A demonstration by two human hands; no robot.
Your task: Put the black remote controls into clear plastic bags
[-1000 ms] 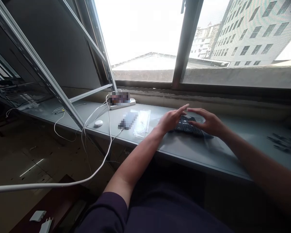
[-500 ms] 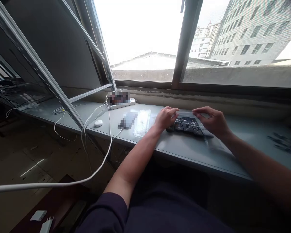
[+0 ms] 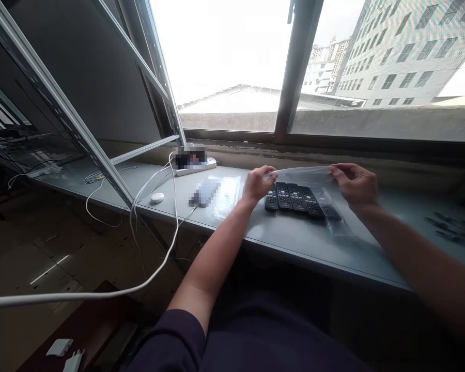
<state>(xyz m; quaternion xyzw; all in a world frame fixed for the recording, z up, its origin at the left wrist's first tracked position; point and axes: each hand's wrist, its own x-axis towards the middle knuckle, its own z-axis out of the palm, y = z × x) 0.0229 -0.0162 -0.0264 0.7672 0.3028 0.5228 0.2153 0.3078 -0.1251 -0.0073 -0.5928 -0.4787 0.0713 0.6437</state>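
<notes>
Several black remote controls (image 3: pixel 294 197) lie side by side on the grey shelf (image 3: pixel 287 240) under the window. Over them I hold a clear plastic bag (image 3: pixel 302 174) stretched between both hands. My left hand (image 3: pixel 258 185) pinches its left edge, fingers closed. My right hand (image 3: pixel 355 183) pinches its right edge, fingers closed. The bag's lower part drapes down to the shelf at the right of the remotes.
Left of the remotes lie another clear bag (image 3: pixel 228 196), a blurred phone (image 3: pixel 204 192), a white round puck (image 3: pixel 157 197) and a white power strip (image 3: pixel 196 164) with white cables (image 3: pixel 155 258) hanging off the edge. Metal shelf struts (image 3: pixel 65 111) slant at left. More dark items (image 3: pixel 451 227) lie far right.
Both hands went from hovering open over the remotes to pinching the clear bag's edges, then lifted and spread it apart. More remotes are now uncovered.
</notes>
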